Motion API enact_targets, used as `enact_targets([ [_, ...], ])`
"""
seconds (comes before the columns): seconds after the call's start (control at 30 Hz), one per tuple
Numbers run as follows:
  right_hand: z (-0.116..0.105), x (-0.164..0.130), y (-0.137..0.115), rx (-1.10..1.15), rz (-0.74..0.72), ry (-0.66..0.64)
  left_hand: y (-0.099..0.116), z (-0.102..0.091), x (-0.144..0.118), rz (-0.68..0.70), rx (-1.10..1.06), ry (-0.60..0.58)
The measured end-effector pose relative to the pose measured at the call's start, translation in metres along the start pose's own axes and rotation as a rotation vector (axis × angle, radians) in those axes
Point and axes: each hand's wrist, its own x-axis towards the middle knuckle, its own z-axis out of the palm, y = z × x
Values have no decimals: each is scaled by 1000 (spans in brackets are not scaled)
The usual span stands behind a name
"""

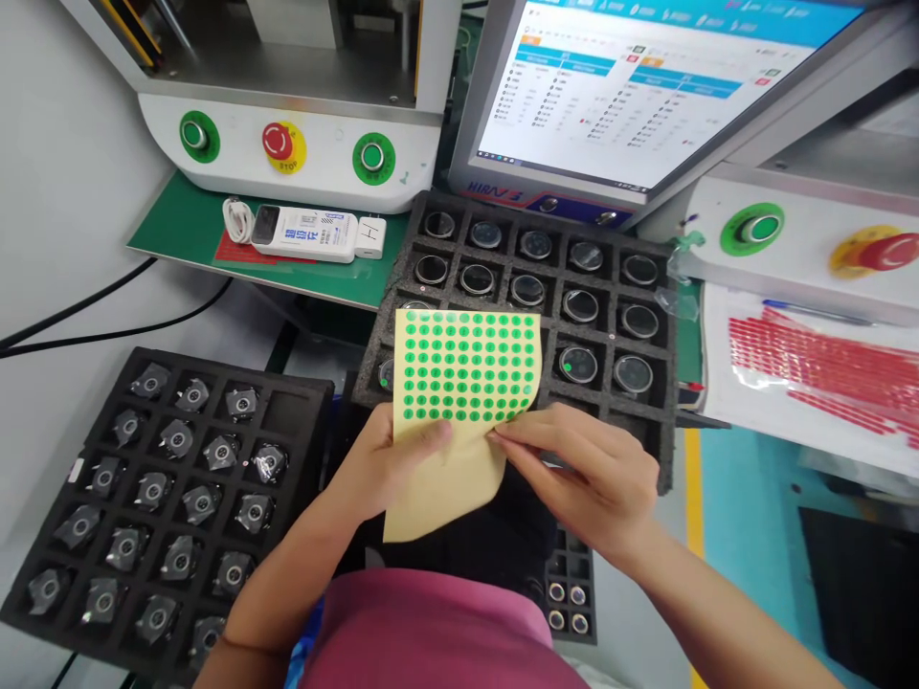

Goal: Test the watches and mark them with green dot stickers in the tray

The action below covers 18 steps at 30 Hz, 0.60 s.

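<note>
Evidently the sticker sheet is held up over the near part of a foam tray, its right edge curled. The left hand grips its left side, thumb flat on the front, the other fingers hidden behind. The right hand has thumb and forefinger pinched together on that curled edge, just below the lowest row of dots; whether a loose dot is caught there too, I cannot tell. Pulling hard on the bend could crease or tear the paper, or lift neighbouring dots along with the wanted one. A dropped dot might stick askew to a round watch face below. Since the sheet hides several compartments, a low-swinging corner could brush the glass unnoticed.
</note>
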Motion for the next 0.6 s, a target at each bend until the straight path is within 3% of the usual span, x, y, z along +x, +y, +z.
enact_targets([
  [0.33, -5, -8, 7, -3, -85, -10, 5, 6, 0, -133, -93, 6],
  [0.6, -6, -9, 12, 50, -85, 7, 6, 9, 0, -130, -88, -20],
])
